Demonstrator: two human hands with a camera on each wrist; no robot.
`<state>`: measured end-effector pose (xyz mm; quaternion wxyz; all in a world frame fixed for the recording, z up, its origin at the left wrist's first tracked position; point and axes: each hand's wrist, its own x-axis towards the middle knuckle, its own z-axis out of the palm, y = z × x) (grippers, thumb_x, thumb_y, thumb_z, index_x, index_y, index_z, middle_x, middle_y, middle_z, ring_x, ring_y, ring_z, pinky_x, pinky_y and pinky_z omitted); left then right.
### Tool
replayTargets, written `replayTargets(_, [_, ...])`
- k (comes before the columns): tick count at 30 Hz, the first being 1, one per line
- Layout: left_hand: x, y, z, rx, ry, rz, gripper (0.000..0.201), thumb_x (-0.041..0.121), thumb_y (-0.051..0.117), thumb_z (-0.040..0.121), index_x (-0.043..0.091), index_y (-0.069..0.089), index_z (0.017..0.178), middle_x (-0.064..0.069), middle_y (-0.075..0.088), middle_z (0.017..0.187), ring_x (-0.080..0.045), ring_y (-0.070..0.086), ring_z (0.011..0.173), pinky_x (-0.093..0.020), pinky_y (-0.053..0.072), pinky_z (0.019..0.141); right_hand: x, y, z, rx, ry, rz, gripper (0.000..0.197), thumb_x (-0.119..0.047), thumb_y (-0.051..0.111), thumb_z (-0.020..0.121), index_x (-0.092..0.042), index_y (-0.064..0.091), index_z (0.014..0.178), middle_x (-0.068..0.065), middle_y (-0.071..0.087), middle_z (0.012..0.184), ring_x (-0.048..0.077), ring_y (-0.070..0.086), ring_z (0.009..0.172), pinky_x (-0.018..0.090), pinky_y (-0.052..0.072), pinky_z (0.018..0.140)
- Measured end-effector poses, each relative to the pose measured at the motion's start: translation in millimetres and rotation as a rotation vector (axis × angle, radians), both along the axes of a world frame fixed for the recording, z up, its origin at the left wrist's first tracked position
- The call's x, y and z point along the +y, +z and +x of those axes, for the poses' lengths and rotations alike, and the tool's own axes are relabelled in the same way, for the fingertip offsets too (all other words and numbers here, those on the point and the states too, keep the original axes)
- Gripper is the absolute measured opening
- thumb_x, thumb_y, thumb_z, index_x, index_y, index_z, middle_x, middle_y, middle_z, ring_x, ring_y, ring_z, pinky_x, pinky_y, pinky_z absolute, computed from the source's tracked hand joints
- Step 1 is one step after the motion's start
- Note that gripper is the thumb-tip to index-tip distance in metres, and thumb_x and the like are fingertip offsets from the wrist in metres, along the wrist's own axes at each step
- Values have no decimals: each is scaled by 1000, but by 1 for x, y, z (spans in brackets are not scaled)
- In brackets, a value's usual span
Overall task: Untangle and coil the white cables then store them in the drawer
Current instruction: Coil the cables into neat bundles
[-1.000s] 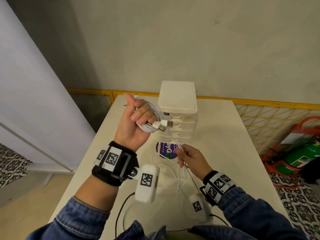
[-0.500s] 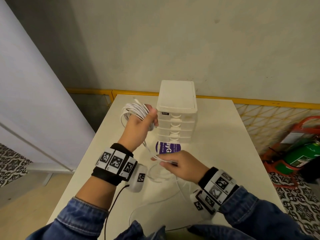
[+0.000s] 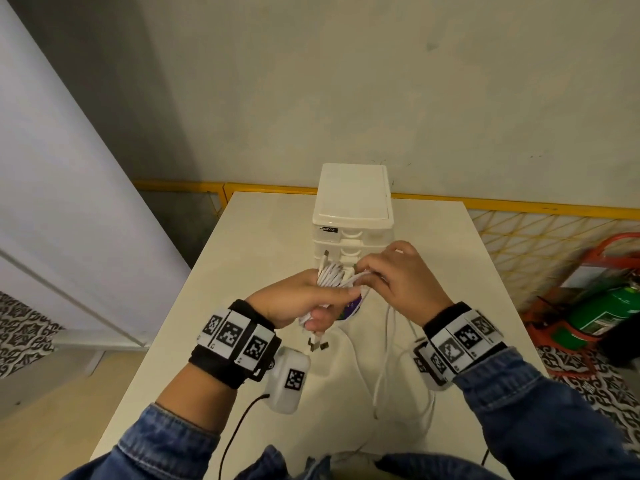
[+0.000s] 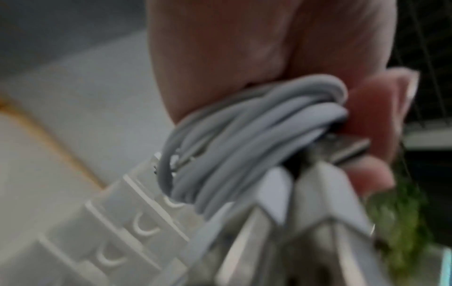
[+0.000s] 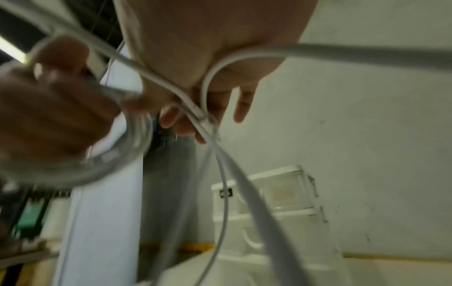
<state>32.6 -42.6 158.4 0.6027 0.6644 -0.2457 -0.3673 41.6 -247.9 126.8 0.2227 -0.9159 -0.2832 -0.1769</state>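
My left hand (image 3: 304,303) grips a coiled bundle of white cable (image 3: 330,275) above the table, just in front of the white drawer unit (image 3: 353,216). In the left wrist view the coil (image 4: 257,131) is wound round the fingers, with USB plugs (image 4: 318,193) hanging from it. My right hand (image 3: 391,278) pinches a white strand (image 3: 356,277) and lays it across the bundle. In the right wrist view that cable (image 5: 203,116) runs between the fingers. Loose white cable (image 3: 388,362) trails down to the table beneath my right wrist. All drawers look shut.
The cream table (image 3: 263,237) stands against a wall with a yellow rail (image 3: 519,207) behind it. A purple and white round object (image 3: 349,308) lies under my hands. A green fire extinguisher (image 3: 602,313) stands on the floor at the right. A black wire (image 3: 239,427) hangs from my left wrist camera.
My left hand turned over and dropped toward the table with the coil. My right hand rose from the table to the bundle, bringing the strand up and across it.
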Motion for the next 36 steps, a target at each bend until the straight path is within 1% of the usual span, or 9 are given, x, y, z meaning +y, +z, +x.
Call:
replayTargets(4, [-1,9,-1,213,-37,-268,35,36,60,85,17,46,58,9,37,38,-7,33,32,-18,35,43,1,-24,4,42,-88,-173,52,-52,14,93,-21,53,106,2,68,89,21,62,90,39,17,112])
replayTargets(7, [-5,17,2,364,-39,-494,32,39,64,82,19,50,61,12,41,37,-3,39,30,-19,39,42,10,-39,-1,222,-79,-33,57,-54,20,90,-13,57,105,-3,61,86,19,58,93,41,17,115])
replayTargets(12, [-9,24,7,562,-9,-958,28,34,53,92,7,55,84,3,41,46,-11,43,41,-25,43,57,33,-56,-6,424,-89,89,38,-43,33,89,-14,53,74,4,59,77,21,53,77,39,35,96])
replayTargets(16, [-10,37,12,452,308,-1122,22,25,59,88,8,56,101,3,53,56,-10,52,54,-24,50,72,46,-74,-17,457,24,93,24,-36,51,88,-17,56,73,-2,62,71,13,55,69,34,43,79])
replayTargets(21, [-7,37,25,78,818,-917,17,32,49,91,16,53,91,7,44,59,-7,46,58,-22,46,71,55,-68,-29,491,167,41,22,-30,53,85,-9,57,80,5,64,76,16,56,69,25,36,63])
replayTargets(25, [9,18,26,-398,935,-408,5,18,53,93,13,53,92,0,54,65,-15,54,63,-30,49,67,46,-47,-34,432,157,141,13,-32,56,88,-19,57,84,-11,59,74,6,54,69,26,43,65])
replayTargets(30, [12,-7,28,-659,716,144,22,24,67,83,12,57,98,2,57,62,2,54,51,-12,45,57,37,-18,-31,307,142,305,23,-39,51,88,-19,61,86,-6,62,74,10,55,68,29,44,64])
replayTargets(34, [6,-17,22,-571,470,246,36,31,77,73,8,61,96,3,58,59,4,53,50,-17,44,55,20,-12,-14,213,89,333,26,-41,52,86,-20,67,90,-10,63,80,7,54,75,25,44,68])
replayTargets(36, [3,-17,22,-558,373,296,57,43,82,59,10,60,100,-6,64,72,-4,61,64,-25,51,62,12,-16,-8,215,75,347,23,-38,55,85,-21,69,92,-19,60,81,3,55,79,21,43,72])
